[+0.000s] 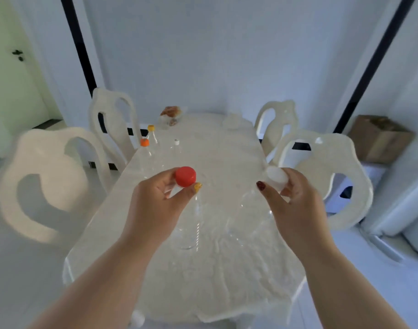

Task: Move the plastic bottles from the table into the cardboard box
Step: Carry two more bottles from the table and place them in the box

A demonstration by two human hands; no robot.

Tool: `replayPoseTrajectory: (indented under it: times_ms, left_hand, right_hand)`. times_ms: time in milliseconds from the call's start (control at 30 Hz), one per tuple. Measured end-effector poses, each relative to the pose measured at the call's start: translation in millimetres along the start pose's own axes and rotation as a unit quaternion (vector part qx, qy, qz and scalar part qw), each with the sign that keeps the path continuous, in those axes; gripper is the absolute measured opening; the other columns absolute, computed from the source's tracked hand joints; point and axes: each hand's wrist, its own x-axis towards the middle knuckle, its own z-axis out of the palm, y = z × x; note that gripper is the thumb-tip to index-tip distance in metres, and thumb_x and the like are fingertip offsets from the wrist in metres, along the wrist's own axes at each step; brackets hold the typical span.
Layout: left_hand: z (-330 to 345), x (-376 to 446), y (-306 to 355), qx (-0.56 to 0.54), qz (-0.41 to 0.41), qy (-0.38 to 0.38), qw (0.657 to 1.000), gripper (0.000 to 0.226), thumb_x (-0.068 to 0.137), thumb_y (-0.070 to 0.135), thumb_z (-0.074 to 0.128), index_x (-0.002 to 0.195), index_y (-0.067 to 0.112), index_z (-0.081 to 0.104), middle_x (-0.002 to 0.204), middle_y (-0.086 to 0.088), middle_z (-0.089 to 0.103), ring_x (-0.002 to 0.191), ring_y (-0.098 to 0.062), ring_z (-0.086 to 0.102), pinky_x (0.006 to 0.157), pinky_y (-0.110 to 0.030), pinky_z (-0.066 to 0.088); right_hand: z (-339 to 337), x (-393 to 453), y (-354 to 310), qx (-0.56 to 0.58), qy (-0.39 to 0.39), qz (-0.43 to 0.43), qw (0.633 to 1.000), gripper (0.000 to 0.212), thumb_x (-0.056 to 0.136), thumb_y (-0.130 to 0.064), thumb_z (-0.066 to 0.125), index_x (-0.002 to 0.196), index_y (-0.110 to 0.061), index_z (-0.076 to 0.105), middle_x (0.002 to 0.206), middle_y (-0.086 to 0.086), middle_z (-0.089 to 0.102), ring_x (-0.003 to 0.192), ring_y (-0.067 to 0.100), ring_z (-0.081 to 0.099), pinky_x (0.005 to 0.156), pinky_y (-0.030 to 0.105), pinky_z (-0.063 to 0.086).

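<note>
- No readable text, brand, number or sign anywhere in view.
- Clear plastic bottles on the white-clothed table: no labels seen.
- Brown cardboard box, beyond table's right edge: faces plain, blurred.

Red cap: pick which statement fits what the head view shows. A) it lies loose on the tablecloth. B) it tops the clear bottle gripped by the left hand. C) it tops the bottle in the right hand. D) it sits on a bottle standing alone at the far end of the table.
B: the red cap sits just above the left hand, whose fingers close around the clear bottle's neck below it; the right hand grips a white-capped bottle.
</note>
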Motion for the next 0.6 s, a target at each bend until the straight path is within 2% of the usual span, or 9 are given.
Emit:
replayPoseTrajectory:
  times_ms: [67, 200, 400, 533, 600]
  left_hand:
    - [17.2, -16.4, 20.7, -0.003, 0.016, -0.028, 0.999, 0.019, 0.080, 0.028, 0.080, 0.098, 0.031, 0.075, 0.095, 0.023, 0.077, 0.101, 0.007, 0.068, 0.094, -0.022, 0.049]
    - [71.4, -44.0, 62.3, -0.027, 0.056, -0.098, 0.993, 0.025, 0.072, 0.047, 0.074, 0.095, 0.036, 0.075, 0.093, 0.020, 0.078, 0.098, 0.001, 0.070, 0.090, -0.025, 0.050]
    - [185.9, -71.2, 114.5, -0.057, 0.092, -0.206, 0.973, 0.028, 0.069, 0.056, 0.071, 0.095, 0.046, 0.073, 0.094, 0.021, 0.077, 0.100, -0.002, 0.070, 0.091, -0.028, 0.050]
    - [280.1, -87.0, 144.1, -0.078, 0.092, -0.251, 0.960, 0.020, 0.077, 0.044, 0.078, 0.096, 0.038, 0.075, 0.094, 0.020, 0.078, 0.100, 0.000, 0.070, 0.094, -0.029, 0.051]
    - [329.3, -93.6, 157.1, -0.087, 0.091, -0.256, 0.958, 0.027, 0.077, 0.044, 0.076, 0.102, 0.034, 0.075, 0.097, 0.016, 0.078, 0.103, -0.004, 0.070, 0.096, -0.032, 0.051]
  right_hand:
    - [-37.1, -19.7, 0.4, -0.011, 0.013, 0.006, 1.000, 0.025, 0.083, -0.046, 0.067, 0.102, -0.030, 0.061, 0.090, -0.011, 0.067, 0.092, 0.015, 0.063, 0.074, 0.035, 0.052]
    - [-119.8, -55.9, 9.5, -0.019, 0.049, 0.034, 0.998, 0.024, 0.082, -0.045, 0.068, 0.100, -0.031, 0.064, 0.091, -0.010, 0.071, 0.092, 0.014, 0.066, 0.078, 0.040, 0.055]
    - [-237.8, -87.0, 43.3, -0.041, 0.096, 0.089, 0.991, 0.016, 0.082, -0.035, 0.072, 0.096, -0.033, 0.065, 0.088, -0.011, 0.071, 0.086, 0.010, 0.064, 0.073, 0.028, 0.048]
    - [-321.9, -87.0, 83.9, -0.066, 0.139, 0.103, 0.983, 0.018, 0.081, -0.037, 0.072, 0.096, -0.029, 0.065, 0.086, -0.007, 0.070, 0.084, 0.018, 0.065, 0.072, 0.033, 0.051]
    - [-365.5, -79.3, 106.2, -0.072, 0.152, 0.107, 0.980, 0.019, 0.081, -0.037, 0.072, 0.097, -0.029, 0.066, 0.087, -0.007, 0.070, 0.084, 0.016, 0.065, 0.072, 0.032, 0.051]
